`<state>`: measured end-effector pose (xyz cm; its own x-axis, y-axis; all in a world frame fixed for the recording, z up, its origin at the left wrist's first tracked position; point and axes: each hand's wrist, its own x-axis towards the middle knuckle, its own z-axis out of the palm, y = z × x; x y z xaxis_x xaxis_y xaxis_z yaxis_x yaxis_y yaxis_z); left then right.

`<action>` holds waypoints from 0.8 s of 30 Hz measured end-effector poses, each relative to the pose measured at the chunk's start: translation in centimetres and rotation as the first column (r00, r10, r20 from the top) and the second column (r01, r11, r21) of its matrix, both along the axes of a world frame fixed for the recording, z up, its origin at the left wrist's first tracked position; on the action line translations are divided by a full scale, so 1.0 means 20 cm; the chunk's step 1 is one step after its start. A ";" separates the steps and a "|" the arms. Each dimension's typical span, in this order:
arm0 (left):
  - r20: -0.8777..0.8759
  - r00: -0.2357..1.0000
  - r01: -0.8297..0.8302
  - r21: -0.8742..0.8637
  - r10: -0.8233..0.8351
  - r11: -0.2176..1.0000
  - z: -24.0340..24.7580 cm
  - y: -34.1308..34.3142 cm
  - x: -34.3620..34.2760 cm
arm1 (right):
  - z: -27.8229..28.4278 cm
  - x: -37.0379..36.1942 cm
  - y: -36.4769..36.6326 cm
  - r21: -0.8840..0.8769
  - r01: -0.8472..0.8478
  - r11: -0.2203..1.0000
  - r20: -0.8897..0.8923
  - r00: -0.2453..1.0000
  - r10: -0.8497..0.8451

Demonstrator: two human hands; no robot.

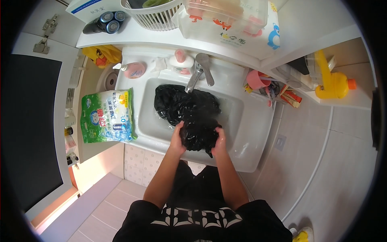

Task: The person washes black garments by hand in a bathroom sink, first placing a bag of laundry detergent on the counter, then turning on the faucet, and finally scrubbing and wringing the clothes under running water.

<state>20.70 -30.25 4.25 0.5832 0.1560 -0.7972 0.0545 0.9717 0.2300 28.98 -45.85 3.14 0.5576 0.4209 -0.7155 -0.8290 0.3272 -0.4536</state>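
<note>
A wet black garment [199, 133] is bunched between my two hands at the near side of the white sink [242, 139]. My left hand [177, 138] grips its left side, the fingers partly hidden in the cloth. On the other side, my right hand [219, 142] is closed round the fabric, and a corner of it hangs down beside that hand. More soaked black cloth [171, 101] lies in the basin under the chrome faucet [198, 72]; whether it is one piece with the held part I cannot tell.
Left of the basin lies a green-and-white detergent bag [107, 115]. Behind stand a pink pump bottle [134, 70] and a white bottle [181, 62]. A shelf above carries a shaver [107, 23], a white basket [155, 17] and a clear box [227, 16]. Right: a pink cup [257, 80] and yellow bottle [334, 85].
</note>
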 end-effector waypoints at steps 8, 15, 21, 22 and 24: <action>-0.200 0.897 0.350 0.866 -0.394 0.356 0.32 0.01 0.06 | 0.15 0.25 0.20 0.782 -0.105 0.615 -0.053 0.971 0.233; -0.502 0.863 0.464 0.748 0.052 -0.474 0.46 -0.13 0.18 | -0.09 0.12 0.38 0.656 -0.115 0.746 -0.061 0.977 0.205; -0.502 0.846 0.532 0.812 0.178 -0.239 0.21 -0.05 0.20 | -0.28 0.08 0.38 0.377 -0.084 0.922 -0.082 0.989 0.124; -0.549 0.815 0.577 0.798 0.186 -0.172 0.18 -0.01 0.20 | -0.26 0.06 0.38 0.267 -0.082 0.960 -0.099 0.989 0.112; -0.723 0.676 0.728 0.686 0.140 0.026 0.12 0.12 0.13 | 0.11 0.03 0.48 -0.125 -0.197 0.972 -0.083 0.979 0.188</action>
